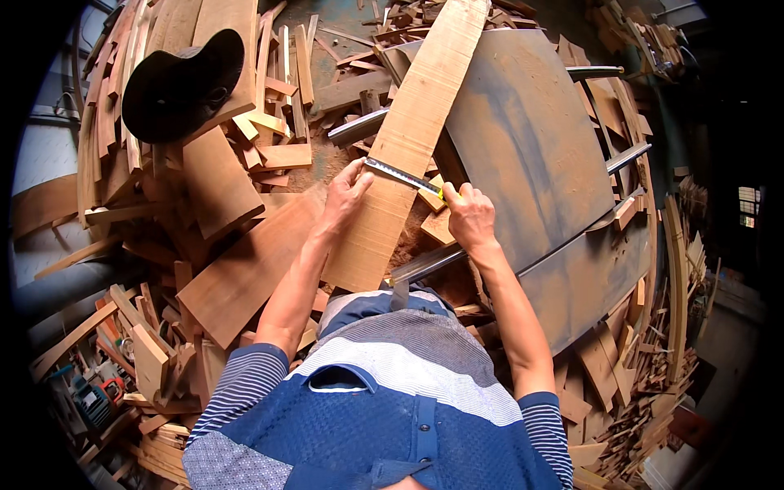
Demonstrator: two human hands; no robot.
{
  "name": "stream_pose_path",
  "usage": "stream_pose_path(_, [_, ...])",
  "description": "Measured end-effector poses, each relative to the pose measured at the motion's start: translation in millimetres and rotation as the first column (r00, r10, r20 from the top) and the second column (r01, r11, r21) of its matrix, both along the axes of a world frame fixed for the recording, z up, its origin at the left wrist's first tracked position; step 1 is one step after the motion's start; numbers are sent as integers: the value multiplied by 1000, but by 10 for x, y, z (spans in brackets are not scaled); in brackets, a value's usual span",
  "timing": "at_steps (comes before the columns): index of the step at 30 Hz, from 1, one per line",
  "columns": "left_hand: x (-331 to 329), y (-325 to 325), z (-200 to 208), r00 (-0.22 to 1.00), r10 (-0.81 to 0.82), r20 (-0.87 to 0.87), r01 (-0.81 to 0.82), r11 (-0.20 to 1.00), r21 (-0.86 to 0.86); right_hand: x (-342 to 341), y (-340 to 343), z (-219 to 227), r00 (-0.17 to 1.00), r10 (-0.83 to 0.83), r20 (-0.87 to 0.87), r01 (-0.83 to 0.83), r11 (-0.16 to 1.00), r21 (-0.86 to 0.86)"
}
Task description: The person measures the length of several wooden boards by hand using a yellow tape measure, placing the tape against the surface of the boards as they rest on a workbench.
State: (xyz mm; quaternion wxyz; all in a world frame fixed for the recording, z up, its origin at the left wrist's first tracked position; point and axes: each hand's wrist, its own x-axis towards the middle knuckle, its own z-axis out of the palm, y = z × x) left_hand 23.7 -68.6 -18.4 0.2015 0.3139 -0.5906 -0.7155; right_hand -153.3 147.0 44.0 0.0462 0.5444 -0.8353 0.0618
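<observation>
A long pale wooden board runs from close to my body up to the far edge of the view. Across its width lies the drawn-out blade of a tape measure. My left hand pinches the blade's end at the board's left edge. Just past the right edge, my right hand is closed round the tape's case, of which only a bit of yellow shows. The fingers cover the rest of the case.
A metal-topped saw table with rails stands on the right. Reddish planks and scrap wood pile up on the left, with a black hat on a stack. A teal power tool sits at the lower left.
</observation>
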Motion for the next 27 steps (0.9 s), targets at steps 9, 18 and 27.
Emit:
stream_pose_path(9, [-188, -80, -113, 976, 190, 110, -198, 978, 62, 83, -133, -72, 992, -5, 126, 10, 999, -44])
stream_pose_path(18, [-211, -95, -119, 985, 165, 41, -167, 984, 67, 310, -402, -63, 982, -106, 158, 103, 994, 23])
stream_pose_path(27, [183, -138, 126, 893, -413, 181, 336, 877, 344, 536, 18, 161, 499, -223, 837, 450, 893, -30])
